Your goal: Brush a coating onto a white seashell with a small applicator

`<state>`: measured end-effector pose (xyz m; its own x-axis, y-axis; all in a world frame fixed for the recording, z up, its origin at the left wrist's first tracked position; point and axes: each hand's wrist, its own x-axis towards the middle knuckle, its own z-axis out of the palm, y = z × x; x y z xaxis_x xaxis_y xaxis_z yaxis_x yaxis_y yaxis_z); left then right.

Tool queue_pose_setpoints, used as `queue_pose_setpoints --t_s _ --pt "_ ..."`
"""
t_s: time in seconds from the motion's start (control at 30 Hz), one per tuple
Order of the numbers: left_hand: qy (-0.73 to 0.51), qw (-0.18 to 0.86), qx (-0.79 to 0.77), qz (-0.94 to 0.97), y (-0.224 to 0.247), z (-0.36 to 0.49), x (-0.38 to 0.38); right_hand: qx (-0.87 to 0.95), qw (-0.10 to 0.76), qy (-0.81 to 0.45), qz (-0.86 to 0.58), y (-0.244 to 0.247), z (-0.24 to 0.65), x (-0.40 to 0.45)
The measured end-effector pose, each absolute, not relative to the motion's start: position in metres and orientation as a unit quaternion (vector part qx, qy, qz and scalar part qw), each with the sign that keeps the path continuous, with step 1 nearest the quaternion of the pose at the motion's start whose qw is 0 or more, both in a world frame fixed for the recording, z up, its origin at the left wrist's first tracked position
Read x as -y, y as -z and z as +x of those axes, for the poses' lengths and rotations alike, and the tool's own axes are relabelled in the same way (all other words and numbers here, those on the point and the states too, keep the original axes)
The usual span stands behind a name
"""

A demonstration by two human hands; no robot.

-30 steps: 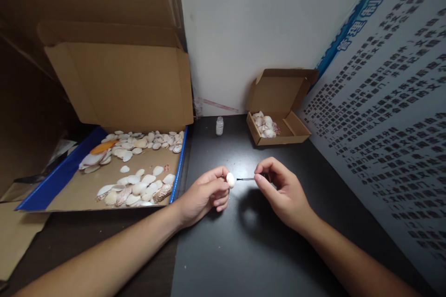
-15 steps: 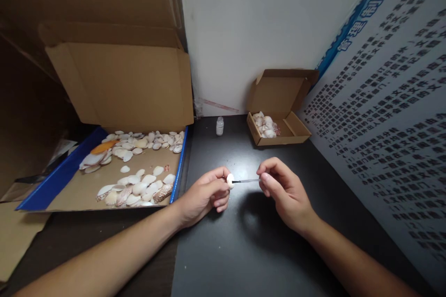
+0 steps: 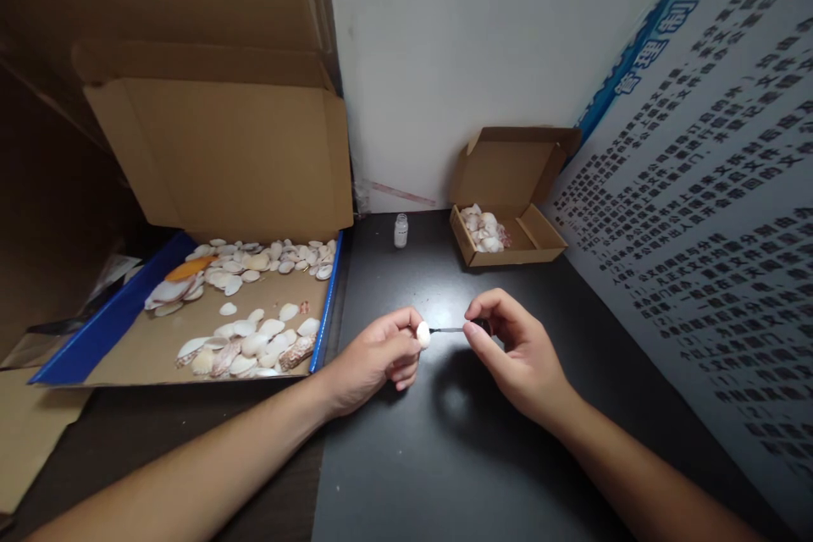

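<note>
held shell (image 3: 423, 335): white | brush (image 3: 450, 330): black, grey | large box (image 3: 118, 315): blue, brown

1. Two hands are showing: left hand (image 3: 384, 356), right hand (image 3: 517, 356).
2. One brush (image 3: 448, 330) is showing.
3. One bottle (image 3: 400, 232) is standing.
4. Two boxes are standing open: large box (image 3: 241, 157), small box (image 3: 517, 257).
5. One shell (image 3: 423, 334) is being held; dozens of loose shells (image 3: 254, 344), overlapping beyond exact count, are filling the boxes.

Passable: near tabletop (image 3: 406, 457). Barred: gap between my left hand (image 3: 381, 356) and right hand (image 3: 517, 347), by brush (image 3: 448, 330); left, blue-edged box (image 3: 235, 157); ahead, bottle (image 3: 400, 232); right, printed panel (image 3: 711, 212).
</note>
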<state>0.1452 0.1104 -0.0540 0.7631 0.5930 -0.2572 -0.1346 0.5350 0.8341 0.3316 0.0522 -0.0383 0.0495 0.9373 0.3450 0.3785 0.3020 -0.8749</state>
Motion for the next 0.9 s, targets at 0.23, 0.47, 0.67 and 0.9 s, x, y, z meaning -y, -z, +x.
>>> queue_pose_setpoints --t_s 0.23,0.47,0.67,0.9 --pt "-0.216 0.832 -0.263 0.438 0.0559 0.1448 -0.1101 0.63 0.518 -0.295 -0.498 0.0393 0.3334 -0.0513" --pt "-0.215 0.829 -0.257 0.447 0.0565 0.1448 -0.1098 0.616 0.521 -0.28 -0.521 0.0381 0.3327 -0.0526" --pt "-0.214 0.826 -0.247 0.459 0.0582 0.1445 -0.1104 0.615 0.515 -0.288 -0.524 0.0397 0.3322 -0.053" --pt "-0.211 0.824 -0.241 0.466 0.0602 0.1442 -0.1112 0.608 0.523 -0.327 -0.499 0.038 0.333 -0.0524"
